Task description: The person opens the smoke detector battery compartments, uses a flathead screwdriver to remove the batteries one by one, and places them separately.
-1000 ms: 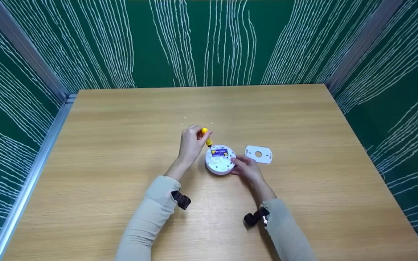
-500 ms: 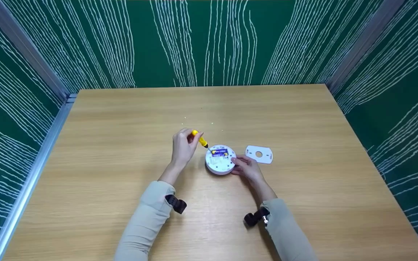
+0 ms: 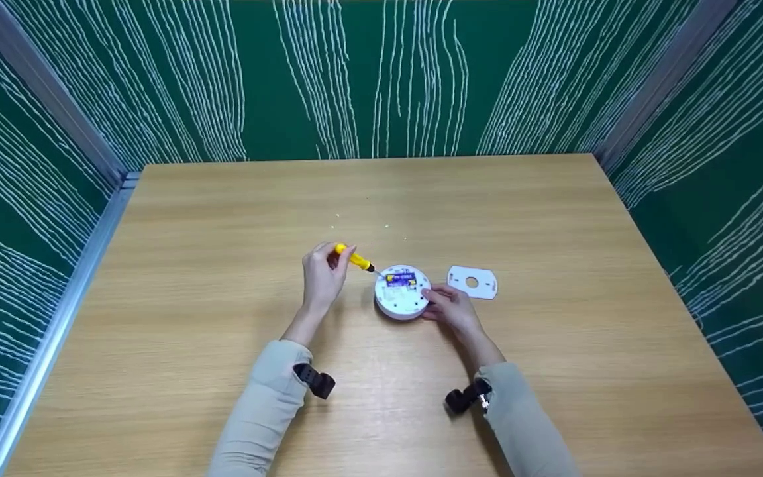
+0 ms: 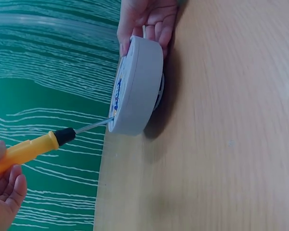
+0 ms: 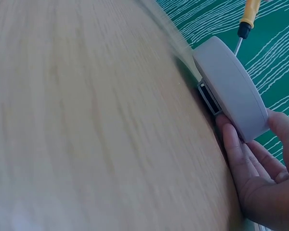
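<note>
A round white smoke detector (image 3: pixel 398 306) lies back side up, a purple-and-yellow battery (image 3: pixel 400 279) set in its face. My right hand (image 3: pixel 453 308) grips its right edge, thumb on the upper face and fingers underneath, as the right wrist view (image 5: pixel 267 168) shows. In my left hand (image 3: pixel 322 281) is a yellow screwdriver (image 3: pixel 354 257) with a black collar, pinched by the handle. Its thin shaft slants down to the right, and the tip meets the detector at the battery's left end. Below the housing, a dark slotted part (image 5: pixel 210 98) shows in the right wrist view.
A white mounting plate (image 3: pixel 486 281) with a round centre hole lies flat just right of the detector, behind my right hand. Several tiny pale crumbs (image 3: pixel 387 226) are scattered on the wooden table (image 3: pixel 222 232) farther back. Green walls with white lines border the table.
My left hand has moved left and slightly toward me, tilting the screwdriver handle lower while its tip stays at the battery's end. The right hand and the detector have stayed put.
</note>
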The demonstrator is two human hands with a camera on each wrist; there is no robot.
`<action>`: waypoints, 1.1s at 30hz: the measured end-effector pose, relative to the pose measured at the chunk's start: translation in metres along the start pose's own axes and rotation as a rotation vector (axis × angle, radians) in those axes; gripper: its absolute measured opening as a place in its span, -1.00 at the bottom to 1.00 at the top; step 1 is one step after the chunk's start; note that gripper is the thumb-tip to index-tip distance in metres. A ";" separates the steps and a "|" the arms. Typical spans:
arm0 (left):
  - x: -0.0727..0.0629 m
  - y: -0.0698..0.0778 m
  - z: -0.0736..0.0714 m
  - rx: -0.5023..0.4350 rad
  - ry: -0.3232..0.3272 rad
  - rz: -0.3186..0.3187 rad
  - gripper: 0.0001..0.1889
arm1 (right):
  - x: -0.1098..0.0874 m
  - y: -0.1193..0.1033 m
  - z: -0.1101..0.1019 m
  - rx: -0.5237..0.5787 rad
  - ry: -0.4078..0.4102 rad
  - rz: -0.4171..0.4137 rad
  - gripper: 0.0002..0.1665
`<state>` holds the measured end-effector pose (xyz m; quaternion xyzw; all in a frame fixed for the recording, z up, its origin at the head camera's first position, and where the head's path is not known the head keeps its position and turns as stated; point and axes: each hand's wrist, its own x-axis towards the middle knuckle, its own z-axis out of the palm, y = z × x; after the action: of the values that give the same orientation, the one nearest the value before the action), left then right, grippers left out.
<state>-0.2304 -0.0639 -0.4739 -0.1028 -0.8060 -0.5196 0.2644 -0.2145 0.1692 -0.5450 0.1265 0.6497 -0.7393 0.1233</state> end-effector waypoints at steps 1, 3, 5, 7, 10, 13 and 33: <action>-0.001 -0.002 -0.001 -0.001 0.012 -0.002 -0.84 | 0.000 0.000 0.000 -0.005 -0.003 0.000 -0.66; -0.004 -0.005 -0.002 0.000 0.033 -0.010 -0.85 | 0.000 0.000 -0.001 -0.001 0.002 0.003 -0.65; -0.006 -0.007 -0.004 0.002 0.049 -0.019 -0.86 | -0.001 -0.001 -0.001 0.000 0.003 0.003 -0.65; -0.008 -0.010 -0.006 -0.002 0.055 -0.038 -0.85 | -0.001 -0.001 -0.002 -0.004 0.004 0.002 -0.65; -0.010 -0.012 -0.008 -0.013 0.050 -0.080 -0.85 | -0.001 -0.001 -0.002 -0.009 0.015 0.011 -0.65; -0.013 -0.015 -0.010 -0.013 0.050 -0.121 -0.85 | -0.001 -0.001 -0.002 0.000 0.012 0.012 -0.66; -0.035 -0.037 -0.017 0.003 0.038 -0.345 -0.82 | -0.001 0.001 0.000 -0.004 0.017 0.000 -0.64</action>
<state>-0.2116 -0.0914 -0.5164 0.0471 -0.8072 -0.5580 0.1864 -0.2132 0.1694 -0.5461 0.1323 0.6521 -0.7371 0.1179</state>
